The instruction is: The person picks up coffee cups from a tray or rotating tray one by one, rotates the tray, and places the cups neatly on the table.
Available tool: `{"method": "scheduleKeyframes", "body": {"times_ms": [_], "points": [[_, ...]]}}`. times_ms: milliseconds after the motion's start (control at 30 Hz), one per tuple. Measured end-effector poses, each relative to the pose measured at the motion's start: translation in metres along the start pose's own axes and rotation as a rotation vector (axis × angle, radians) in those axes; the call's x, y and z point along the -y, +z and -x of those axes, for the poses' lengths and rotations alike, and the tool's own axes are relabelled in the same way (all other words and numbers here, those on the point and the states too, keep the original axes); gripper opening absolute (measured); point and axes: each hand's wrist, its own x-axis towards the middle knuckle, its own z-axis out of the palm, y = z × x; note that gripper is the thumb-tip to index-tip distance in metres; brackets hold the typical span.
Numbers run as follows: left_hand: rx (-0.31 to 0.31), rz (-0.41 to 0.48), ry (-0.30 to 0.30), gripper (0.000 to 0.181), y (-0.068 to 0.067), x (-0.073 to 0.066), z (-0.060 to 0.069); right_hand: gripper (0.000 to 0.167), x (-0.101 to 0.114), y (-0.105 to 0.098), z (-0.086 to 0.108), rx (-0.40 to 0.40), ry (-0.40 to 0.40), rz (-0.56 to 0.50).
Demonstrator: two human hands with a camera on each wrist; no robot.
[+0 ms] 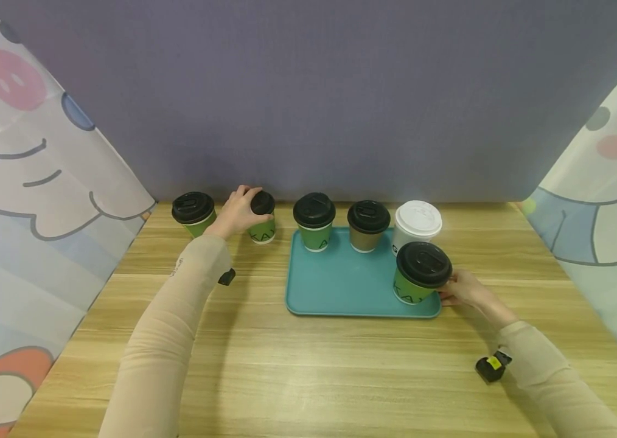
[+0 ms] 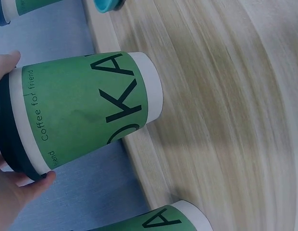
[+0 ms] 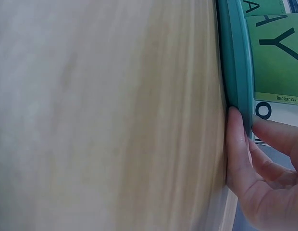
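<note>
In the head view the left hand [image 1: 236, 213] holds a green cup [image 1: 263, 231] by its black lid, left of the teal tray [image 1: 349, 286]. The left wrist view shows thumb and fingers of the left hand [image 2: 17, 195] around the lid end of this upright green cup [image 2: 81, 103]. At the tray's right side, the right hand [image 1: 464, 288] pinches the rim. In the right wrist view the thumb and fingers of the right hand [image 3: 269, 187] lie on either side of the tray rim [image 3: 238, 67], beside a green cup [image 3: 279, 62].
On the tray stand a green cup [image 1: 316, 236], a brown cup [image 1: 365, 239], a white-lidded cup [image 1: 404, 240] and a large green cup [image 1: 414, 289] near the front right corner. Another green cup [image 1: 199, 227] stands at the far left. A grey panel [image 1: 330, 103] rises behind the table.
</note>
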Motion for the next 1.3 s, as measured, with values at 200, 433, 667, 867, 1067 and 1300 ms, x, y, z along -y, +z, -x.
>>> {"method": "scheduleKeyframes", "body": {"times_ms": [200, 433, 667, 867, 1067, 1300], "points": [[0.002, -0.006, -0.002, 0.080, -0.001, -0.002, 0.002, 0.044, 0.000, 0.000, 0.000, 0.000, -0.005, 0.002], [-0.038, 0.017, 0.033, 0.071, -0.004, -0.004, 0.002, 0.041, -0.001, 0.001, 0.000, -0.005, -0.016, -0.002], [-0.087, 0.012, 0.088, 0.060, -0.008, -0.015, 0.007, 0.042, -0.002, 0.001, 0.000, -0.008, -0.024, -0.005], [-0.117, 0.027, 0.156, 0.055, -0.010, -0.031, 0.012, 0.044, 0.000, 0.000, 0.001, -0.008, -0.024, 0.007], [-0.153, 0.027, 0.218, 0.049, -0.011, -0.048, 0.015, 0.042, 0.002, 0.001, 0.002, -0.014, -0.015, 0.030], [-0.178, 0.005, 0.313, 0.044, -0.011, -0.069, 0.020, 0.043, 0.001, 0.001, 0.001, -0.014, -0.011, 0.025]]}}
